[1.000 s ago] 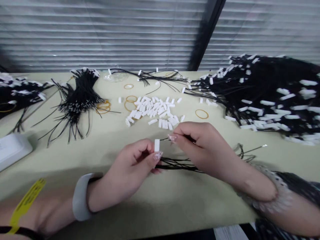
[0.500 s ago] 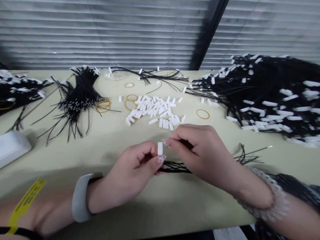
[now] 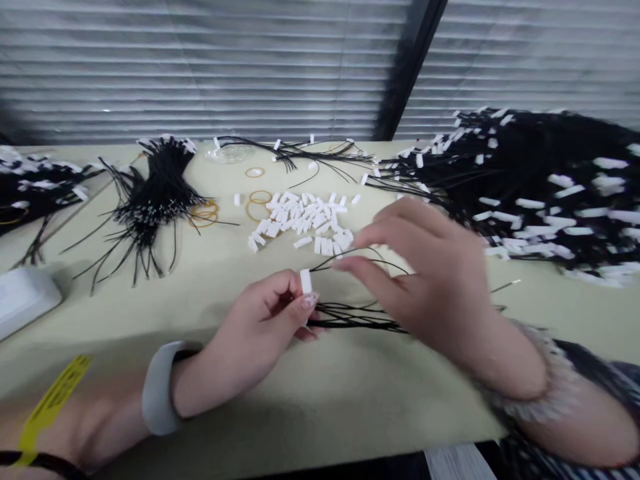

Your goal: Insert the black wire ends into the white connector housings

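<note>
My left hand (image 3: 273,317) pinches a small white connector housing (image 3: 306,281) upright between thumb and fingers. Several thin black wires (image 3: 357,313) run rightward out of the same grip, passing under my right hand. One black wire (image 3: 327,260) leaves the top of the housing and arcs right. Just right of it, my right hand (image 3: 425,273) is raised and smeared by motion. Its thumb and forefinger are apart, with the arcing wire close by the thumb tip; whether they touch is unclear.
A heap of loose white housings (image 3: 303,217) lies ahead, near rubber bands (image 3: 260,197). Black wires with white ends form a large pile (image 3: 540,173) at right. A tied wire bundle (image 3: 167,167) and a white device (image 3: 27,300) are at left. Blinds (image 3: 215,73) stand behind.
My right hand has moved up and right, away from the housing, and its fingers have parted. A wire now arcs from the housing. My left hand has shifted slightly up and left.
</note>
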A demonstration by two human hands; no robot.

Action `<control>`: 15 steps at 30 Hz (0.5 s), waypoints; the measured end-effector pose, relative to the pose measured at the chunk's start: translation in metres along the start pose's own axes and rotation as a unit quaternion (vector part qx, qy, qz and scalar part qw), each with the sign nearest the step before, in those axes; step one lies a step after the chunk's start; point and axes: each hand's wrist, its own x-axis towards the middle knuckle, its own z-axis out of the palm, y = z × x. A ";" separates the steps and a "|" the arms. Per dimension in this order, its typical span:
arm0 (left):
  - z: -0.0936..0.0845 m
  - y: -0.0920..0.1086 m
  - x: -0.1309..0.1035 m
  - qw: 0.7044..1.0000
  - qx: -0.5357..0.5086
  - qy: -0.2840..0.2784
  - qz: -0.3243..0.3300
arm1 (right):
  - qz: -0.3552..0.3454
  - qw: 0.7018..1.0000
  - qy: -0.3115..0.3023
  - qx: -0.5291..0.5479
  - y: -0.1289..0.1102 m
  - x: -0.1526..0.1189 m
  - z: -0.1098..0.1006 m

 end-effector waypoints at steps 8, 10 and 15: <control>0.000 0.002 0.001 0.997 -0.057 0.046 -0.001 | 0.007 0.963 -0.265 0.043 0.015 -0.004 -0.014; -0.001 0.000 0.002 0.995 -0.087 0.043 0.004 | 0.012 0.956 -0.287 0.052 0.017 -0.006 -0.010; -0.004 -0.004 0.003 0.992 -0.122 0.027 0.012 | 0.020 0.949 -0.313 0.020 0.017 -0.007 -0.005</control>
